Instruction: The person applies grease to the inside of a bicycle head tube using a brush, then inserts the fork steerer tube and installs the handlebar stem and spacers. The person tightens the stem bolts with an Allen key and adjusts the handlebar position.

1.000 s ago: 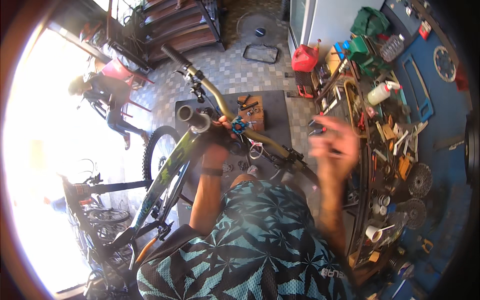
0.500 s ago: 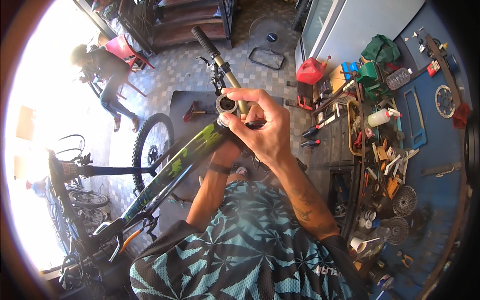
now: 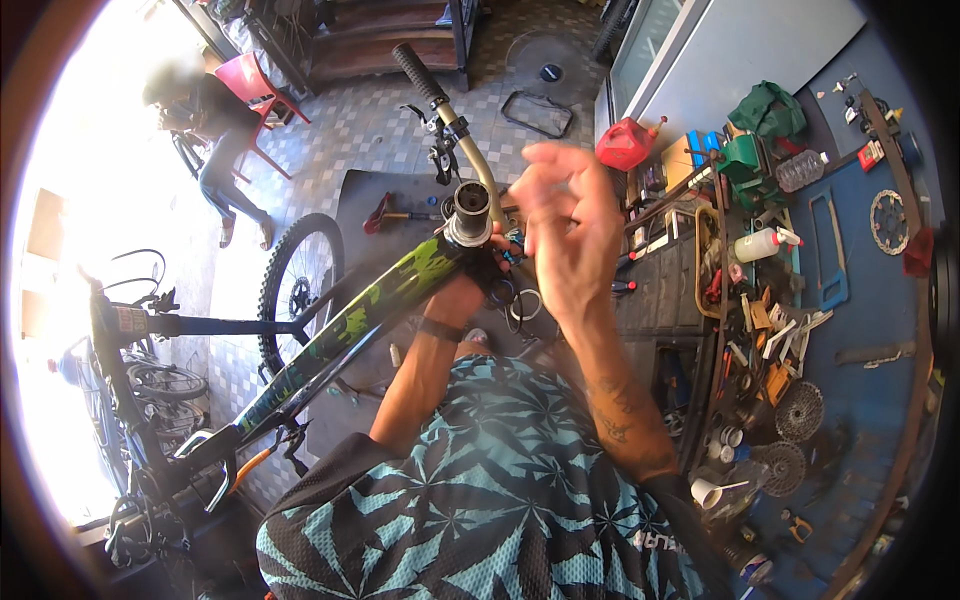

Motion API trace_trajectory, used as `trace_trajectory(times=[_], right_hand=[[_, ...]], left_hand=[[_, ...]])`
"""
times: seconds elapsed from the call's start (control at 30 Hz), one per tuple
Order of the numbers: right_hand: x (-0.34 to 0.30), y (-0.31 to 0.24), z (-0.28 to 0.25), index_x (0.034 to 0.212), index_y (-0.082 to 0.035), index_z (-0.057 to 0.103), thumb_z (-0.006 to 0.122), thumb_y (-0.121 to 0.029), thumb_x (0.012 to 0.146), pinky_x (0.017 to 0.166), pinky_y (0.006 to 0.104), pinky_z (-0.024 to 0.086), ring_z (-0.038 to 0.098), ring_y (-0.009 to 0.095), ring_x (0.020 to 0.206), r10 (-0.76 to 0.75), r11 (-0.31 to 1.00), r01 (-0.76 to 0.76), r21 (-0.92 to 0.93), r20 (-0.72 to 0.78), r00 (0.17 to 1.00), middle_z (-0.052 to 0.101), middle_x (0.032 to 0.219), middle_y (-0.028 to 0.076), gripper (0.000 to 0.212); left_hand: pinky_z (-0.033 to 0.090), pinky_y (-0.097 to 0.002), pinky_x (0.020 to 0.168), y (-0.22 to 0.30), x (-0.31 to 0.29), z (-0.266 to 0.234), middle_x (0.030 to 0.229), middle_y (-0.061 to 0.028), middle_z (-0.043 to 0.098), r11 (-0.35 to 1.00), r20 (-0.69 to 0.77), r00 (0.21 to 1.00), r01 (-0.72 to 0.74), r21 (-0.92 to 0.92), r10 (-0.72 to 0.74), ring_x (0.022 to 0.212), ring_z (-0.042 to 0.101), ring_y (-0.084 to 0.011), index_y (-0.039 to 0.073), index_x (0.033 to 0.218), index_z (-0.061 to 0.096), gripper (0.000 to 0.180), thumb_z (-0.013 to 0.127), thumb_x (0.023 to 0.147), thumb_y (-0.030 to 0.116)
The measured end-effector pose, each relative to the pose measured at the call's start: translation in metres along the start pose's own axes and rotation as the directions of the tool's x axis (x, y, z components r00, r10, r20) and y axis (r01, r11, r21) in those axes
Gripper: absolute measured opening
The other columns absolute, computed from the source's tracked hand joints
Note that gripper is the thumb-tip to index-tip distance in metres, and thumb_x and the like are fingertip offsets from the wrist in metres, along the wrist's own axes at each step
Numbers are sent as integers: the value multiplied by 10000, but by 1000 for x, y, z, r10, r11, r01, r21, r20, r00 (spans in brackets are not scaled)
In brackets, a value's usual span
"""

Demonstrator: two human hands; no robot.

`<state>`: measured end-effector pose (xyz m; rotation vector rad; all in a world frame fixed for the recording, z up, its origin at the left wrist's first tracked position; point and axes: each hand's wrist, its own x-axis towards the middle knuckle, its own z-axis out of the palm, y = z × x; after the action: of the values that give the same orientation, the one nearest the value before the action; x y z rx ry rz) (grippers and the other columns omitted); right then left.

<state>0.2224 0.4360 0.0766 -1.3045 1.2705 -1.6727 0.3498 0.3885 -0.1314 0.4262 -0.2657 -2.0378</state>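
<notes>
Clock directions are taken from the steerer tube (image 3: 471, 205), the centre of my remote view. The blue surface (image 3: 875, 300), strewn with tools, spans two to five o'clock. The green-and-black bicycle frame (image 3: 355, 325) slopes away between seven and eight, with the knobbly-tyred wheel (image 3: 300, 290) beyond it at eight. The gold handlebar (image 3: 472, 155) rises toward eleven, its black grip outermost. My right hand (image 3: 572, 225) is raised at three, fingers half-curled and blurred; I cannot tell whether they hold anything. My left hand (image 3: 462, 298) lies at six, below the tube's base, its fingers partly hidden; I cannot tell their grip. The tube's open end faces up.
</notes>
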Motion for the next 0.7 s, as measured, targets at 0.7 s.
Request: trace_trajectory(times=[0.7], right_hand=[[16,34,27,1323,-29,504,779,15,918,955,363,557,686,246,1057,-493,848,531,1,371,787,646,1178,142,492]], left_hand=[[623,-433,853,-1,8,7,1095,-108,756,993,15,999,-42,-111,44,914,732,-303,91,1237,698,419,542,1051,432]])
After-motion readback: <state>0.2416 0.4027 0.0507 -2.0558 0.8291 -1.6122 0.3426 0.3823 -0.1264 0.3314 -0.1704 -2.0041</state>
